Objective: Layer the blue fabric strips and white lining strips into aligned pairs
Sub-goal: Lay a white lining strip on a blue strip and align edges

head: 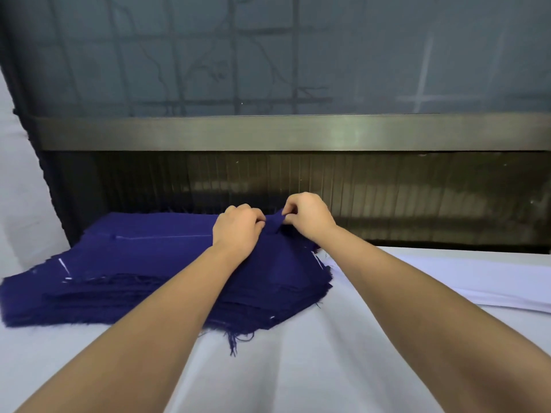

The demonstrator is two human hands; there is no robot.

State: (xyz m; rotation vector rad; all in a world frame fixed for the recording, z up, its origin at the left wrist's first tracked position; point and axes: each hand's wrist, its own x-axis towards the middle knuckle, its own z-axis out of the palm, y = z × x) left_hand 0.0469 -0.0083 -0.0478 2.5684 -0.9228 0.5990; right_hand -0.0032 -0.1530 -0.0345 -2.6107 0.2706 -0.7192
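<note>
At mid-frame, the left hand (238, 226) and right hand (307, 217) both pinch the far corner of the top blue strip (275, 226) on the blue pile (149, 263); soft, fraying cloth, probably best lifted by its corners. White lining (477, 278) lies at right.

1. The blue fabric strips (134, 263) between my fingers (258, 218) are a deep, plain navy-violet, with frayed threads of the same colour.
2. Thin white lines (161, 236) mark the blue just left of my fingers.
3. The white lining strips (477, 278), right of my fingers, are plain white with a faint lilac cast.
4. The surface (298, 368) nearer than my fingers is pale grey-white, unpatterned.
5. Beyond my fingers, a dark brown panel (387, 198) has fine vertical ribs; above it, a grey-blue pane (268, 55) shows a dark grid.
</note>
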